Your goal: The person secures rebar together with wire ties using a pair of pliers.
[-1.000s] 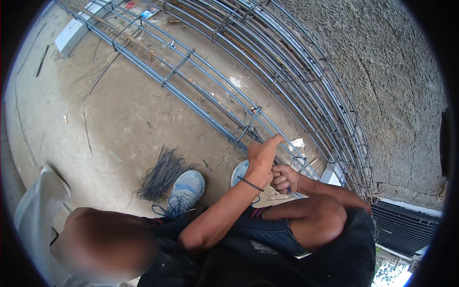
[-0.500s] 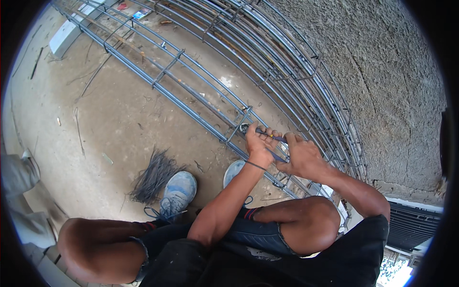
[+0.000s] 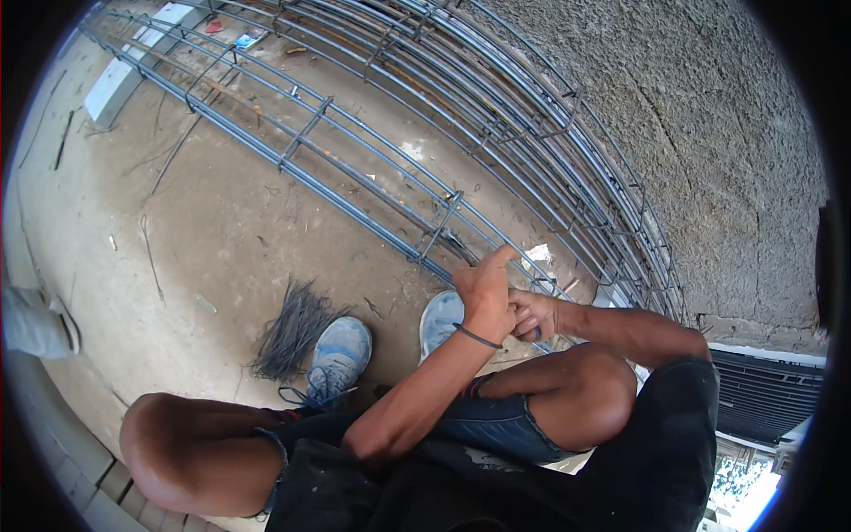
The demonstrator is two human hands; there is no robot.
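Note:
A long steel rebar cage (image 3: 301, 140) of ribbed bars and square ties slants across in front of me. My left hand (image 3: 484, 288) is at its near end, back of the hand up, one finger stretched forward and the others curled out of sight; what they grip is hidden. Just behind the left wrist, my right hand (image 3: 534, 314) is closed around the pliers, whose blue handle end (image 3: 537, 332) peeks out below the fingers. Dark metal (image 3: 456, 243) shows beside the left hand at the bars. A bundle of tie wire (image 3: 294, 330) lies by my shoe.
More stacked rebar cages (image 3: 496, 97) run along the rough concrete wall (image 3: 683, 133). A pale block (image 3: 120, 80) supports the far end. Loose wire pieces and scraps litter the concrete floor (image 3: 177, 266). Another person's trouser leg and shoe (image 3: 40, 321) are at the left edge.
My right hand has drawn back and down, and the spread plier handles are now mostly hidden in it. My left hand has turned back-up. The person at left has shifted.

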